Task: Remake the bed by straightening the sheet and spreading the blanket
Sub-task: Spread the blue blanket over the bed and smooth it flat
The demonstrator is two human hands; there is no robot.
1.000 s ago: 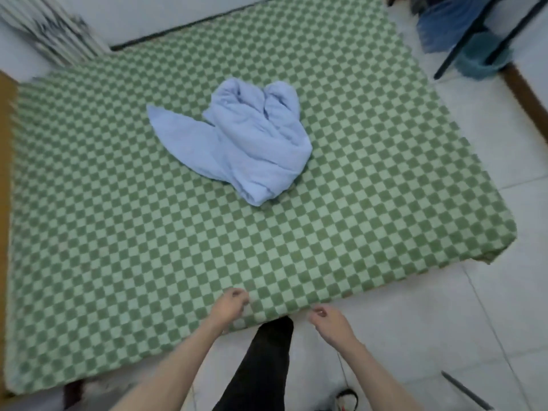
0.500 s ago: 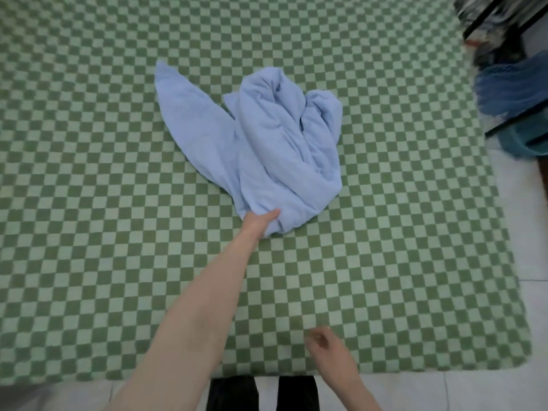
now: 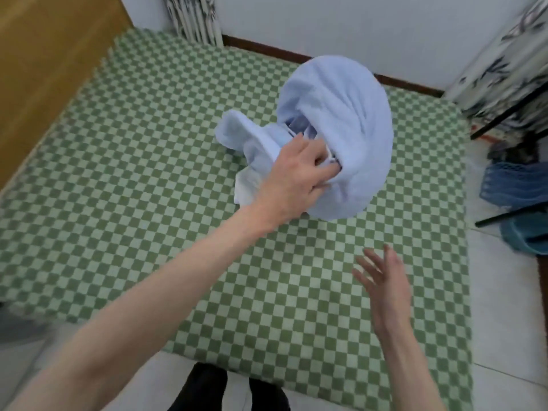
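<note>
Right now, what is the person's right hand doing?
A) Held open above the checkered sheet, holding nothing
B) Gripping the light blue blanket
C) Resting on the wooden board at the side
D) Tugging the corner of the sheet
A: the right hand has its fingers spread over the green checkered sheet with nothing in it, while the left hand is the one clutching the blue blanket.

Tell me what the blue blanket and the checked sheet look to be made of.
Blanket: soft, fleecy or terry-like cloth, matte light blue; it bunches in thick rounded folds where the left hand grips it. Sheet: woven or slightly napped fabric, matte green check, lying flat; exact fibre cannot be told.
</note>
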